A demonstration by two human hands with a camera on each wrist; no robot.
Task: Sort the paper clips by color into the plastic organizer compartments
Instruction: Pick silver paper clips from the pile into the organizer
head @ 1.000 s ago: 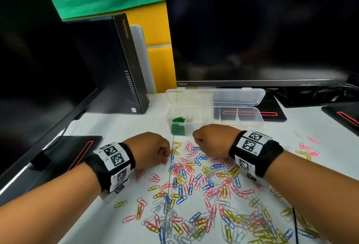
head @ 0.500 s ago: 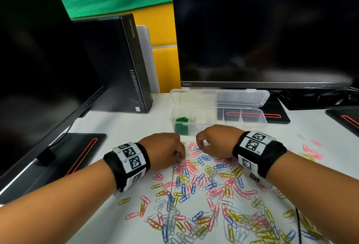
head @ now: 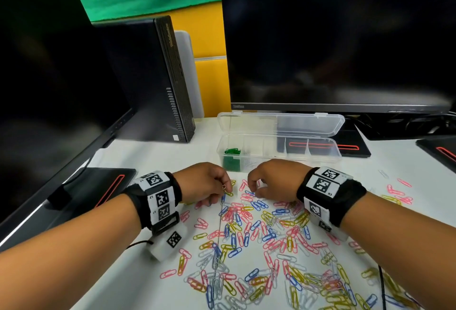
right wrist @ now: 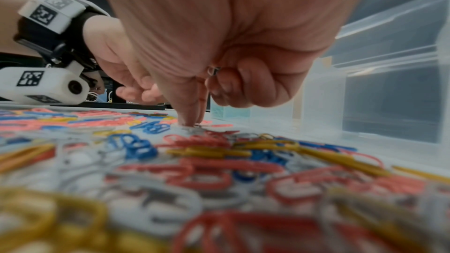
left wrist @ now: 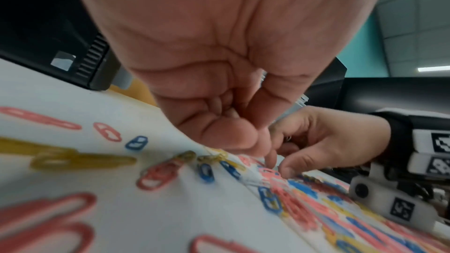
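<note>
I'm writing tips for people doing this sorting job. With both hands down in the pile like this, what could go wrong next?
1. The scattered coloured paper clips overlap, so a picked clip may drag a tangled neighbour of another colour along.
2. The clear plastic organizer sits just beyond the left hand and right hand; a forward reach could nudge it.
3. Stray pink clips far right are easily overlooked.
</note>
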